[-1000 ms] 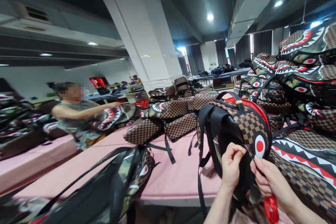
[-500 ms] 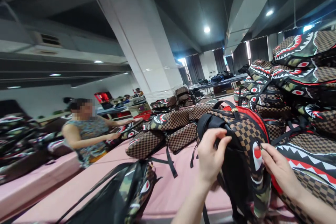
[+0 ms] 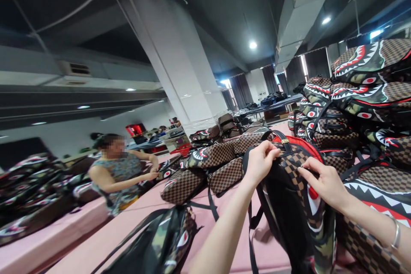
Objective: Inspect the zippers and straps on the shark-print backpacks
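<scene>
A brown-and-black checkered backpack point(image 3: 293, 165) with a shark-eye print and camouflage patch stands upright in front of me, its black back panel turned left. Red lining shows along its open far side. My left hand point(image 3: 261, 160) is closed in a pinch on the backpack's top edge, beside the carry handle point(image 3: 285, 141). On the printed side, my right hand point(image 3: 326, 182) pinches a small dark piece that looks like a zipper pull point(image 3: 300, 167); the fingers partly hide it. A black strap point(image 3: 252, 239) hangs down from the backpack's left.
Similar backpacks are piled high on the right point(image 3: 356, 90) and lie along the pink table point(image 3: 234, 218). Another backpack point(image 3: 160, 239) lies at the front left. Across the table, a co-worker point(image 3: 118, 171) handles a bag. A white pillar point(image 3: 189, 72) rises behind.
My right hand has moved up along the backpack's side toward its top. My left hand has risen from the back panel to the top edge. The view has shifted slightly.
</scene>
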Motion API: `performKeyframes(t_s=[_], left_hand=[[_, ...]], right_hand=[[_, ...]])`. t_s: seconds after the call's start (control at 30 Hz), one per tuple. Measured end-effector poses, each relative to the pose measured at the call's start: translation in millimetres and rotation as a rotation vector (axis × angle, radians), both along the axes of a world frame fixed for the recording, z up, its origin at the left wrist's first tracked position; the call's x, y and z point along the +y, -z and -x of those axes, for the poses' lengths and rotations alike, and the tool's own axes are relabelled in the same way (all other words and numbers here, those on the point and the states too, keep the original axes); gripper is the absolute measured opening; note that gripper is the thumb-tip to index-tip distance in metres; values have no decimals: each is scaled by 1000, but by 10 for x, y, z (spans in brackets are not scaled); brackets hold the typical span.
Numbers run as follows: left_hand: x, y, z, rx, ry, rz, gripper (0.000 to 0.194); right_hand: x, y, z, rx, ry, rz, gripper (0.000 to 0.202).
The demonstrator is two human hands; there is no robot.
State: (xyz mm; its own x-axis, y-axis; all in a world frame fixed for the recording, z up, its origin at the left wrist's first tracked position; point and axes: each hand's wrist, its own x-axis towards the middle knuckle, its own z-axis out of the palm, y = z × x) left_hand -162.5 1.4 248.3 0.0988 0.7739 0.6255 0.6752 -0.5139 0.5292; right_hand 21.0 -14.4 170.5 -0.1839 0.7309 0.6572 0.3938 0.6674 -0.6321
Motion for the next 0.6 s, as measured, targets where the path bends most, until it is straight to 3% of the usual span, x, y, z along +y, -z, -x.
performKeyframes(t_s=[0.2, 0.37, 0.5, 0.6], left_hand=[[-7, 127, -19, -209, 47, -15, 16], [-69, 120, -50, -304, 89, -16, 18], [-175, 29, -36, -391, 216, 37, 31], [-212, -52, -28, -260, 300, 128, 53]], right_hand=[[36, -246, 104, -270, 81, -91, 23], [-31, -401, 154, -464, 156, -183, 17], [14, -362, 54, -279, 58, -80, 22], [138, -196, -51, 19, 50, 88, 28]])
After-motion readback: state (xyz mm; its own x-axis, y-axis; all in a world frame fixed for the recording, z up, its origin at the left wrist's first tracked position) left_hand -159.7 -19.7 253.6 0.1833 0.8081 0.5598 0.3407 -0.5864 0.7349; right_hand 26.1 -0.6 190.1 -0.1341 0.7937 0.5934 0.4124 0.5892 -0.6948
